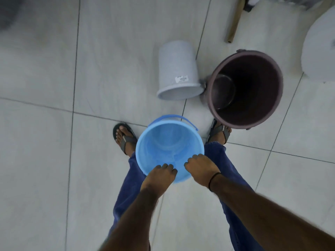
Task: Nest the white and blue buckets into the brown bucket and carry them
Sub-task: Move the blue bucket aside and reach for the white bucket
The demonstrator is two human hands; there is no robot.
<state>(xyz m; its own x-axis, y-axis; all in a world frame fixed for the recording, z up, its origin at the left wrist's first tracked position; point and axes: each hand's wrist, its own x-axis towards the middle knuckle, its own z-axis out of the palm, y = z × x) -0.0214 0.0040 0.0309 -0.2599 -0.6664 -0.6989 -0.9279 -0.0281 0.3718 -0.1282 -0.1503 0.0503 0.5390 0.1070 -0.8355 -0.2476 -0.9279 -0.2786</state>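
Head view, looking straight down at a grey tiled floor [45, 160]. Both hands hold the blue bucket [169, 142] by its near rim, mouth up, between the person's legs. The left hand [159, 176] is curled over the rim with its fingers [167, 167] hooked inside the bucket, closed on the plastic. The right hand [201, 166] grips the same rim just beside it, fingers likewise folded over the edge; a thin dark band [213, 180] circles that wrist. The bucket's blue handle [174, 117] lies down along the far rim. Whether the bucket rests on the floor or is held just above it cannot be told.

Beyond it, the white bucket [177, 69] lies on its side, mouth toward the person, with a small label [181, 79] on its wall near the rim. Its rim touches or nearly touches the brown bucket [244, 89], which stands upright to its right, mouth open, nothing visible inside. The brown bucket's near edge overlaps the right sandalled foot [220, 132]; the left foot [124, 136] shows just left of the blue bucket. Both legs are in blue trousers [125, 189].

At upper right a wooden stick [234, 20] leans or lies on the floor, and a pale rounded object [319, 51] is cut off by the frame edge.
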